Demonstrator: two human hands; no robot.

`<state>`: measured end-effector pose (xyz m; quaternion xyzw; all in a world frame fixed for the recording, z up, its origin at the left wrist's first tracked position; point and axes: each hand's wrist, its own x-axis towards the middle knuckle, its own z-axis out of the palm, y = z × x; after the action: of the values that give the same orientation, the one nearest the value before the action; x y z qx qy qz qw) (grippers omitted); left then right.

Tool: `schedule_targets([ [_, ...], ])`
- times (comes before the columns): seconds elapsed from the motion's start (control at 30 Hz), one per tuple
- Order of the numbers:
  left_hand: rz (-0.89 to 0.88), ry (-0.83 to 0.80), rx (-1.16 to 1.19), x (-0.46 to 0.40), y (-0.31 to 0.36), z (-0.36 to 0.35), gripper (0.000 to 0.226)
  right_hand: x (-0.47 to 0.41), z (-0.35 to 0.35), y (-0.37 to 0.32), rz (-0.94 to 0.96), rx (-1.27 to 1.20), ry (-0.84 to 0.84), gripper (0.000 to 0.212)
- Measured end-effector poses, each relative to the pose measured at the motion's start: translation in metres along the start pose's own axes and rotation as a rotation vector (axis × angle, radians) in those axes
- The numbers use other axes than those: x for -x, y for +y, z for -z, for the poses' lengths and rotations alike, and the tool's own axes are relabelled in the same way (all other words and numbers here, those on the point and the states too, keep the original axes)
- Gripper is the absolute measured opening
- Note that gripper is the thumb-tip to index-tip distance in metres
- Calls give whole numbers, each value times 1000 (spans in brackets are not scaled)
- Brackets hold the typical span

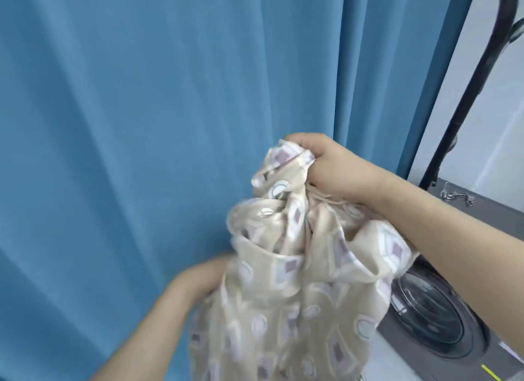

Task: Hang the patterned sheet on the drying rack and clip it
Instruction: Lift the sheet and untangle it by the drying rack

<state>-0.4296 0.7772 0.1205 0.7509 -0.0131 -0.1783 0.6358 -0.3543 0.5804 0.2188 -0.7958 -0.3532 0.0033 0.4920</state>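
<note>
Patterned sheet point(297, 281), bunched before the blue curtain point(141, 125), looks soft and slippery, so I'd seek a hem; my right hand point(326, 165) clamps its top, left hand point(204, 275) half hidden, grip unclear.

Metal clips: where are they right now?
Head view, right side: the metal clips lie atop the washing machine, beside the black rack pole.

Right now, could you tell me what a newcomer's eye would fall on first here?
The bunched patterned sheet at centre, gripped at its top by the right hand, with the left hand at its lower left edge. Behind hangs a blue curtain; a washing machine sits lower right.
</note>
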Motion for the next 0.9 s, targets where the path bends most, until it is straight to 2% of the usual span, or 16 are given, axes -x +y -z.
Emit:
schedule_targets([
  [0.03, -20, 11, -198, -11, -10, -13, 22, -2, 1, -1, -11, -24, -20, 30],
  [0.1, -178, 211, -414, -36, -21, -20, 22, 2, 14, -6, -82, -11, -138, 27],
  [0.17, -267, 381, -238, -47, -12, -14, 21, 12, 48, -3, -281, -112, -463, 28],
  [0.2, -320, 457, -80, -48, -5, -13, 26, 17, 68, 1, -397, -215, -596, 43],
  [0.27, -442, 482, 132, -46, 13, -27, 28, 25, 94, 15, -535, -400, -615, 80],
  [0.33, -536, 440, 220, -36, 33, -57, 18, 34, 92, 34, -638, -274, -516, 100],
  [0.37, -570, 413, 239, -33, 38, -69, 16, 40, 78, 46, -652, -107, -563, 90],
  [0.43, -601, 264, 216, -21, 42, -78, 18, 49, 43, 62, -585, 229, -679, 28],
  [0.5, -597, -24, 107, -6, 39, -74, 23, 50, 22, 75, -444, 420, -511, 23],
  [0.53, -601, -107, 55, 1, 37, -70, 27, 47, 19, 78, -402, 398, -385, 21],
  [0.57, -631, -102, 32, 3, 37, -66, 31, 45, 20, 76, -376, 360, -315, 21],
  [0.63, -667, 45, 66, -2, 38, -61, 37, 35, 26, 73, -400, 333, -302, 27],
  [0.7, -601, 88, 77, -8, 39, -55, 37, 24, 30, 67, -435, 254, -145, 34],
  [0.8, -375, -165, -154, -5, 40, -28, 27, 6, 39, 30, -325, -164, 318, 27],
  [0.87, -238, -177, -256, -7, 37, -6, 55, -7, 42, -6, -171, -311, 451, 30],
  [0.9, -219, -79, -322, -13, 32, 2, 69, -11, 41, -25, -94, -348, 462, 32],
])
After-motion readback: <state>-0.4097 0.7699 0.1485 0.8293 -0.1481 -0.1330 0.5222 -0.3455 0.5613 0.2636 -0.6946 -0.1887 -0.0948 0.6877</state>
